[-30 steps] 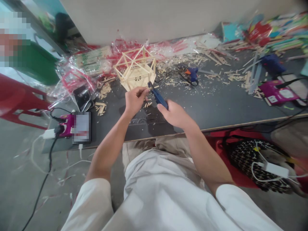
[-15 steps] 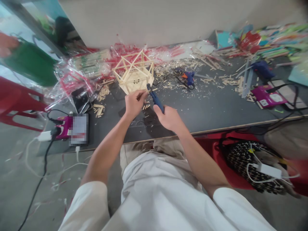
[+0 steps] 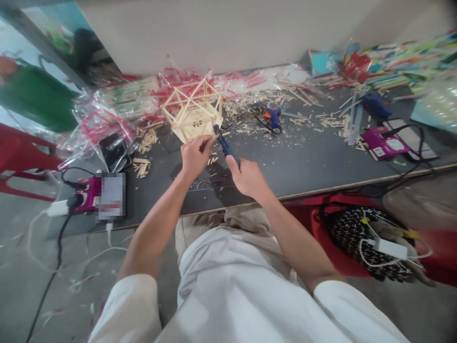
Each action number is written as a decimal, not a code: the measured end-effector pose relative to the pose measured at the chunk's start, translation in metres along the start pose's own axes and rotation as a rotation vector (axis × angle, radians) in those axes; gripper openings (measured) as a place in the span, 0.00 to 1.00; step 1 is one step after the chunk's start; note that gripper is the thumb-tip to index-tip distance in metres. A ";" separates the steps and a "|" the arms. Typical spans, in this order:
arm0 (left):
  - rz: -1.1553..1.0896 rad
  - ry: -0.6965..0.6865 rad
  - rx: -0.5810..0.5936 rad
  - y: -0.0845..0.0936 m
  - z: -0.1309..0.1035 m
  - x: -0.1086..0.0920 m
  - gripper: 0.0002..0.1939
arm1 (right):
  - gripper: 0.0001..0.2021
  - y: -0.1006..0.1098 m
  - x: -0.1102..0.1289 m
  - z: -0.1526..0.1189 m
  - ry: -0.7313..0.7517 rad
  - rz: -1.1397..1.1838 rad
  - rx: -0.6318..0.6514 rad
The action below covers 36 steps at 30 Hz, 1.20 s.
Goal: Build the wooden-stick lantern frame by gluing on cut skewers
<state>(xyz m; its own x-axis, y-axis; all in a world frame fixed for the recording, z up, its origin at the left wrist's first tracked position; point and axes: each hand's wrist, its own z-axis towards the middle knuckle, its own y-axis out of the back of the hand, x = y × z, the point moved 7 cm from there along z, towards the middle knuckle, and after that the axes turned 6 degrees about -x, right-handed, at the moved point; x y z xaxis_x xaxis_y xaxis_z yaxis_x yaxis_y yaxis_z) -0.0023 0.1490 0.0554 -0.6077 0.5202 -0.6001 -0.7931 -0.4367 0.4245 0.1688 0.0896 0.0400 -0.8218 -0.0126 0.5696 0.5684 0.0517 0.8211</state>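
Note:
My right hand [image 3: 248, 176] is closed around the blue handles of a hand cutter [image 3: 224, 144], its dark jaws pointing away from me. At those jaws my left hand [image 3: 195, 155] pinches a thin wooden stick [image 3: 215, 136], mostly hidden by the fingertips. Just beyond both hands stands a frame of pale wooden sticks [image 3: 185, 107], with a flat many-sided base and triangles of sticks rising round it. Short cut stick pieces [image 3: 212, 160] lie on the table beneath my hands.
A blue glue gun [image 3: 273, 119] lies among wood scraps, and another dark blue one [image 3: 375, 105] is farther right. Purple power strips [image 3: 385, 142] sit at both ends of the dark table [image 3: 296, 164]. A phone [image 3: 110, 197] lies at the left edge. Plastic wrapping [image 3: 107, 119] covers the back left.
The view has shifted slightly, so the table things appear farther left. My hands keep the same grips, and the cutter's jaws stay by my left fingertips.

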 end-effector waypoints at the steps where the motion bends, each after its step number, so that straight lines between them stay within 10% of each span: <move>1: -0.005 0.003 0.001 0.000 0.000 0.000 0.16 | 0.31 0.000 0.000 0.000 0.003 -0.003 -0.009; 36: -0.085 0.094 0.023 -0.002 0.000 0.011 0.14 | 0.31 -0.003 0.001 0.004 -0.021 -0.055 0.011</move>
<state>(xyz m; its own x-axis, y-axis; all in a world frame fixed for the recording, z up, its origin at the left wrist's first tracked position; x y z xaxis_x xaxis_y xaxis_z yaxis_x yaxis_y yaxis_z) -0.0072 0.1555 0.0473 -0.5329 0.4829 -0.6948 -0.8427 -0.3766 0.3846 0.1655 0.0931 0.0379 -0.8523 0.0051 0.5230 0.5223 0.0627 0.8505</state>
